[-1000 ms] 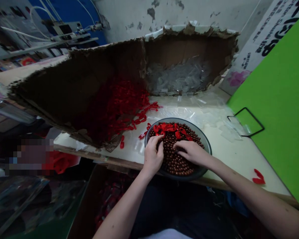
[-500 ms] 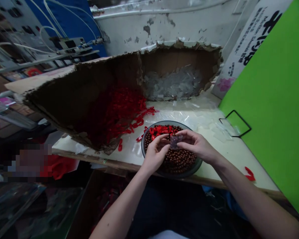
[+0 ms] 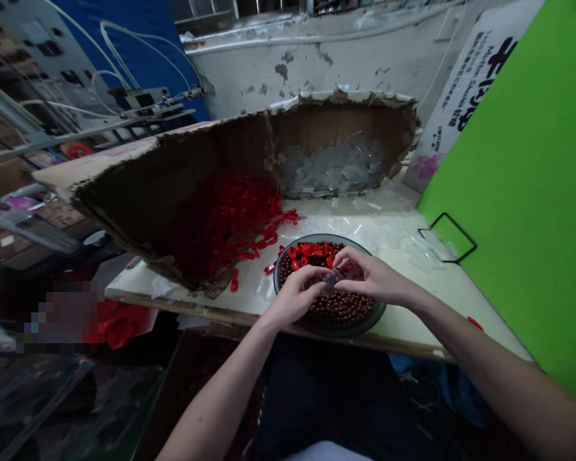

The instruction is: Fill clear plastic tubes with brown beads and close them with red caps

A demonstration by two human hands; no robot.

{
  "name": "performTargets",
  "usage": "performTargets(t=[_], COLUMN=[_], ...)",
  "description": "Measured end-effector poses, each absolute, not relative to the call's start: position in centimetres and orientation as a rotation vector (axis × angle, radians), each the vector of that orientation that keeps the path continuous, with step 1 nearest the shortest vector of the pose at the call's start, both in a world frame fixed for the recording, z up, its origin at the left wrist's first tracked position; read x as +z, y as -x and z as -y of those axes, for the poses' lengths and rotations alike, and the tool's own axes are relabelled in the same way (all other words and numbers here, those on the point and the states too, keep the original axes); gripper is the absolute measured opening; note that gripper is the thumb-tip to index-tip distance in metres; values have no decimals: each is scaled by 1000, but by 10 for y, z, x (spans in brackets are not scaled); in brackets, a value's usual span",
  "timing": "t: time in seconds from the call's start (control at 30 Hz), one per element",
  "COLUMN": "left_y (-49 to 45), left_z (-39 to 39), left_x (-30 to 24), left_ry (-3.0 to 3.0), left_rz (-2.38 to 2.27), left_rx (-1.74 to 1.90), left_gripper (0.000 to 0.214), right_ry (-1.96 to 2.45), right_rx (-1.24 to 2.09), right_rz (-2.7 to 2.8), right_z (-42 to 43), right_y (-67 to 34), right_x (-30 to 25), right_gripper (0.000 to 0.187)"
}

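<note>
Red pieces (image 3: 237,208) spill from a torn box (image 3: 125,186) there; the left hand (image 3: 295,298), nearly closed, pinches a small clear piece (image 3: 333,282) above brown beads (image 3: 340,310) in a bowl (image 3: 348,332); the right hand (image 3: 372,278), curled, pinches its other side.

The left hand (image 3: 297,293) and right hand (image 3: 372,276), close together on a small clear piece (image 3: 333,282), block the middle of the bowl (image 3: 345,331). Rightward, a passage runs over the table (image 3: 454,288) toward the green panel (image 3: 523,211), crossed in front by the right forearm (image 3: 461,339); a wire handle (image 3: 461,229) juts in farther back. Leftward, the cardboard box (image 3: 125,186) walls off the rear, its front open.
</note>
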State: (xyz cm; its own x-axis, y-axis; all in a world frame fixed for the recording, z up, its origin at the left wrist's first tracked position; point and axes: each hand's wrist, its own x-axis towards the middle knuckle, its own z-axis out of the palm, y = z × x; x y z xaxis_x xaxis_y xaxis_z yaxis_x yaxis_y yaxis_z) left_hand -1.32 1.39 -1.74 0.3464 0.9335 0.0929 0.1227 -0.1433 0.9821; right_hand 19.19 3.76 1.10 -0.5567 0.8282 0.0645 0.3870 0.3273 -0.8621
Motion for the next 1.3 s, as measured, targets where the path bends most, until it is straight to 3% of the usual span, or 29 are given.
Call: performTargets(t=[0.4,0.67,0.83,1.3], left_y=[22,26,22,1], left_z=[-17,-24,-24,-27], left_x=[-16,-13,-15,-11], left_ry=[-1348,-1449,-1173,-883], left_rz=[-943,-994,-942,-748], left_rx=[892,939,1038,1184], left_gripper=[31,27,29,36], right_ry=[1071,1093,1236,1009], right_rx=[1134,1074,996,1351], right_rz=[2025,2167,2228,1467], right_z=[-41,-46,-48,-37], right_y=[-183,-186,-202,-176], right_x=[-3,5,-11,-11], right_gripper=[38,22,19,34])
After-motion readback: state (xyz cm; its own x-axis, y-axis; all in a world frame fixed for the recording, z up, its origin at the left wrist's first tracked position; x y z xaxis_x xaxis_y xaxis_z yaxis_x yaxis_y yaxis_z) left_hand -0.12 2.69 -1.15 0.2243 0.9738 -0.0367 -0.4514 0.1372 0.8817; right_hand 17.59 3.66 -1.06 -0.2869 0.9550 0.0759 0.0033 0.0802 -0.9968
